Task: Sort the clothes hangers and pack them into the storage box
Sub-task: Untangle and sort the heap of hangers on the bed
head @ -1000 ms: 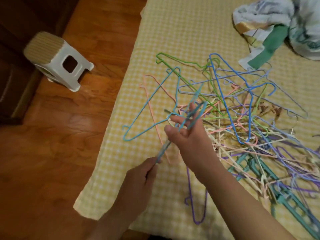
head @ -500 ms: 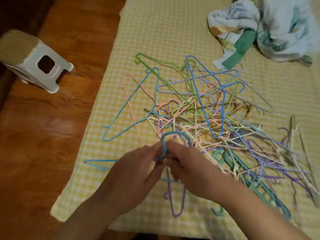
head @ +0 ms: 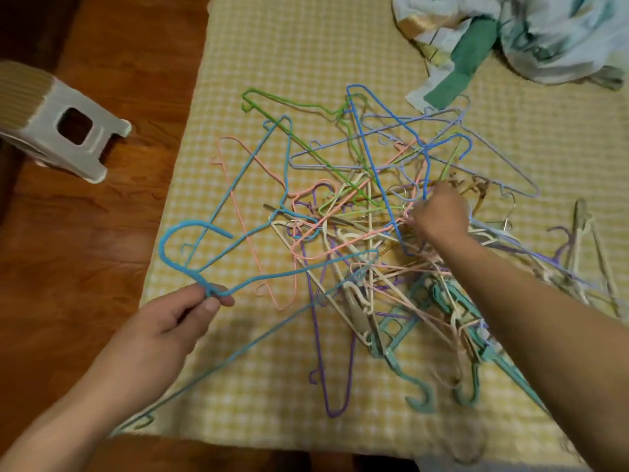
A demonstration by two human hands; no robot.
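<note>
— Since half a second ago the hands have split apart: the left hand [head: 177, 321] has drawn back toward the near-left corner with a light-blue hanger [head: 272, 277], and the right hand [head: 439, 216] has gone forward into the pile of hangers [head: 391, 233].

— How is the left one holding it?

— Thumb and curled fingers pinch the twisted neck just under the hook; the hook curves up to the left, and the long bar slants down past the wrist over the near edge of the bed.

— And the right?

— Fingers curled down among the wires in the middle of the tangle, beside a dark-blue hanger [head: 377, 172] — whether it has actually gripped one, I cannot tell.

— What are they lying on?

— On a yellow checked bedspread [head: 272, 46]. Crumpled pale clothes [head: 544, 32] with a green strip lie at the far right. A purple hanger [head: 335, 386] lies near the front edge, with teal plastic hangers [head: 442, 308] to its right.

— The room?

— Reddish wooden floor [head: 85, 250] on the left, with a small white step stool [head: 64, 127] standing on it, well apart from the bed.
</note>
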